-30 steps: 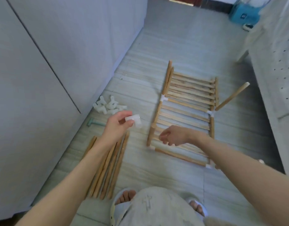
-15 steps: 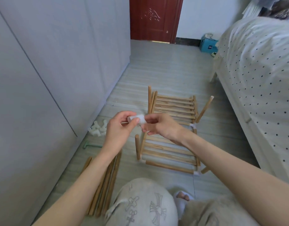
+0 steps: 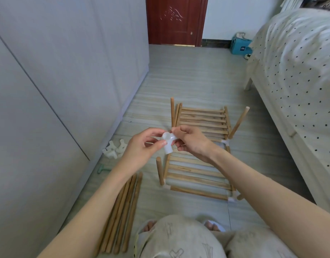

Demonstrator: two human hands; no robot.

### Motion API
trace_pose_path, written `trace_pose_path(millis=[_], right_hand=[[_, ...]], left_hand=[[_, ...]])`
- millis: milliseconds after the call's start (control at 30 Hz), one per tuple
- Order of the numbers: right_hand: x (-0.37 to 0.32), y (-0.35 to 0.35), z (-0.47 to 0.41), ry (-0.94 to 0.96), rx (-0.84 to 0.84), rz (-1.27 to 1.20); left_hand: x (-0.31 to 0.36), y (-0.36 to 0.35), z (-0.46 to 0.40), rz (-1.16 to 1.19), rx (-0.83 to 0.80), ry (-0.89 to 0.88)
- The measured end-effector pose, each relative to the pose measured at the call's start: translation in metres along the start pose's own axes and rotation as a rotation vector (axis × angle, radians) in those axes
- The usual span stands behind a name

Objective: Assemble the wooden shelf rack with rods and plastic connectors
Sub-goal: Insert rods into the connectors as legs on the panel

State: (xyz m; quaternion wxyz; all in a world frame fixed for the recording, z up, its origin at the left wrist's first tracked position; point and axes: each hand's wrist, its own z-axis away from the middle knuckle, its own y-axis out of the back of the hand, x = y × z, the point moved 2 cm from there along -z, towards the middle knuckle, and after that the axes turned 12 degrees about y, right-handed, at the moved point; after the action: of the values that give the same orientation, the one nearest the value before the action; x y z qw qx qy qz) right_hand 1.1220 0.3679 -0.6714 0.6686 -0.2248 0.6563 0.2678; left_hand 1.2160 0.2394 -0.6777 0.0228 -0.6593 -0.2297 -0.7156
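- We hold one white, translucent plastic three-way connector (image 3: 168, 141) up in front of us, above the floor, between both hands.
- Our left hand (image 3: 141, 148) pinches it from the left with thumb and fingertips; our right hand (image 3: 192, 141) pinches its right-hand socket, fingers curled round it.
- Below it lies the half-built rack of pale wooden slats (image 3: 199, 146), flat on the grey floor, with short round wooden rods (image 3: 159, 171) standing up at its corners.
- We judge the connector light, rigid and smooth, so somewhat slippery; gripping it by the socket tubes, leaving the open mouth free, looks best.
- Pressing it onto a rod end probably needs a firm, straight push, as a tilted one could jam.
- A bundle of long wooden rods (image 3: 123, 213) lies by our left knee, and a heap of spare white connectors (image 3: 114, 148) sits against the grey cabinet wall.
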Motion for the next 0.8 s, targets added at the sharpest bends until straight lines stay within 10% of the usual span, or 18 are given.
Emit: trace_pose_path(millis=[300,500,800], right_hand=[[0.055,0.001,-0.006,-0.189,-0.008,0.112],[0.075,-0.011,-0.013,0.045,-0.118,0.596],[0.085,-0.011,-0.016,0.101,-0.055,0.614]], left_hand=[[-0.065,-0.019,-0.013,0.049,0.261,0.095],[-0.089,-0.029,-0.014,0.111,0.293,0.147],[-0.103,-0.028,-0.014,0.090,0.222,0.114]])
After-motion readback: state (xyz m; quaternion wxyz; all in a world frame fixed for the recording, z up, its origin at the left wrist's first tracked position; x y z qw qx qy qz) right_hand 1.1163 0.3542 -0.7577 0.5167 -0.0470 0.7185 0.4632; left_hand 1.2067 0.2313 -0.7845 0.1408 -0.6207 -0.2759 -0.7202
